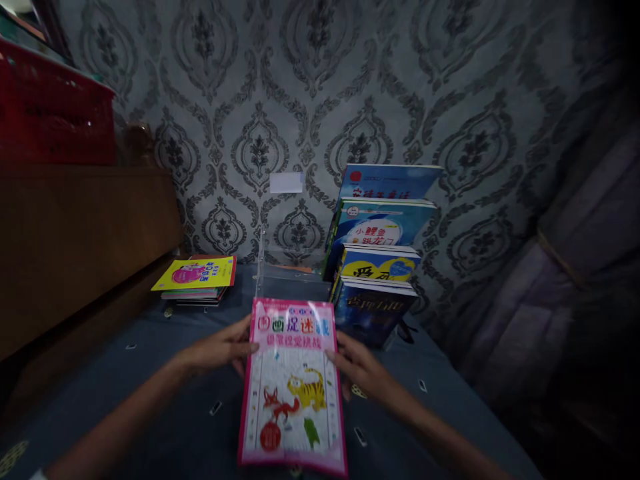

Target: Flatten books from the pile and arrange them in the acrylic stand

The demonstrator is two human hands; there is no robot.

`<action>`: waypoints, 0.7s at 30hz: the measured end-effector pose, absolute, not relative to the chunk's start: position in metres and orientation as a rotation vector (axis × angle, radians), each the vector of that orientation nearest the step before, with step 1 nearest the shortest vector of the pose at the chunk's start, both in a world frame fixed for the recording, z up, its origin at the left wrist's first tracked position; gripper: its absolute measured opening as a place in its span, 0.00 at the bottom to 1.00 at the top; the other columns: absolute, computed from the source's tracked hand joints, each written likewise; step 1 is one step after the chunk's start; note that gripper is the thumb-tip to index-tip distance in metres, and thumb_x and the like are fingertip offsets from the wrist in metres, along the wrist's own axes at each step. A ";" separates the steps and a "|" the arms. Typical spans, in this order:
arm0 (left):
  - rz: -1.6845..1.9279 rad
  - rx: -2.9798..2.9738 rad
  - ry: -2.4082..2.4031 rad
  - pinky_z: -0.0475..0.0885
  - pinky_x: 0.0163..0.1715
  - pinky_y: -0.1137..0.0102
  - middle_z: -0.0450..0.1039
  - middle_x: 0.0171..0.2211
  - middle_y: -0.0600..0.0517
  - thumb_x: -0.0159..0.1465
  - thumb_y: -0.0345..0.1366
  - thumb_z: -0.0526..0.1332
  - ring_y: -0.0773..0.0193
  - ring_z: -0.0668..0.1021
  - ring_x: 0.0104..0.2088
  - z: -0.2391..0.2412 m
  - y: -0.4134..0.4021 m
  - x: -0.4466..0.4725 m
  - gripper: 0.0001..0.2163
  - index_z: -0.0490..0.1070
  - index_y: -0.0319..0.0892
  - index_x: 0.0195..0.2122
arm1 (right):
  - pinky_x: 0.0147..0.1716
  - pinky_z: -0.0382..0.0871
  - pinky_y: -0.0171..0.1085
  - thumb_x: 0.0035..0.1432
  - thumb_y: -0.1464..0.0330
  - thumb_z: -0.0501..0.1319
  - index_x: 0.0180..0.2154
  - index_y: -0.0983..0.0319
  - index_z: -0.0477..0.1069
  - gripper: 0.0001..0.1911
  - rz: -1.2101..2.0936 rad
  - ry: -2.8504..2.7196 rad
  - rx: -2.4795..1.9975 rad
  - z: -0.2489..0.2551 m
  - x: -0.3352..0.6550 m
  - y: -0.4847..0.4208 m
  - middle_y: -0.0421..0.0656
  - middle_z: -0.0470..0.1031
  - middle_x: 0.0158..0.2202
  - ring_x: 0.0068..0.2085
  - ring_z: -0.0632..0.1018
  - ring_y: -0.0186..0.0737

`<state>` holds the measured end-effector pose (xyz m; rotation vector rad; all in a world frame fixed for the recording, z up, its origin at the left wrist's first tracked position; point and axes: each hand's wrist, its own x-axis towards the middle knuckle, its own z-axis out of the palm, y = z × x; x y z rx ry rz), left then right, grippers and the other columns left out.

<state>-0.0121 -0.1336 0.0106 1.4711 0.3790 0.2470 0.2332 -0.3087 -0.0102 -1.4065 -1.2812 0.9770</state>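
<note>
A pink-bordered picture book [295, 387] with a fox and a striped cat on its cover is held up, tilted, in front of me. My left hand [233, 347] grips its left edge, thumb on the cover. On the opposite edge my right hand [355, 363] does the same, its other fingers partly behind the book. Just beyond the book stands a clear plastic rack [287, 287] with a blank white label [286, 183]. Upright books fill its right side, among them a dark blue book [373, 310] at the front and a light blue book [385, 220] behind.
To the left lies a flat stack of books [195, 277] with a yellow one on top. A wooden headboard-like panel [85, 247] rises at far left, bearing a red basket [57, 107]. A gathered curtain [560, 280] hangs at right. Dark patterned cloth [165, 400] covers the surface.
</note>
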 end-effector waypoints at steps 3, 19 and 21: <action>0.435 1.643 0.358 0.79 0.35 0.63 0.78 0.48 0.41 0.56 0.36 0.72 0.44 0.81 0.46 0.080 -0.115 -0.008 0.31 0.69 0.47 0.61 | 0.24 0.79 0.38 0.58 0.47 0.61 0.51 0.59 0.71 0.27 0.762 -1.461 -1.358 0.067 0.243 -0.288 0.47 0.80 0.41 0.34 0.80 0.42; 1.216 1.835 -0.075 0.67 0.56 0.49 0.74 0.53 0.46 0.61 0.28 0.59 0.44 0.71 0.60 0.231 -0.028 0.093 0.22 0.65 0.37 0.58 | 0.37 0.82 0.42 0.62 0.75 0.55 0.46 0.61 0.71 0.13 -0.306 -1.545 -1.338 0.251 0.294 -0.184 0.44 0.79 0.45 0.45 0.80 0.44; 1.188 1.793 -0.055 0.70 0.56 0.50 0.75 0.52 0.45 0.55 0.27 0.64 0.45 0.73 0.58 0.225 -0.027 0.096 0.26 0.67 0.39 0.57 | 0.37 0.82 0.42 0.63 0.73 0.56 0.46 0.59 0.72 0.11 -0.285 -1.538 -1.376 0.248 0.298 -0.179 0.43 0.80 0.45 0.44 0.80 0.44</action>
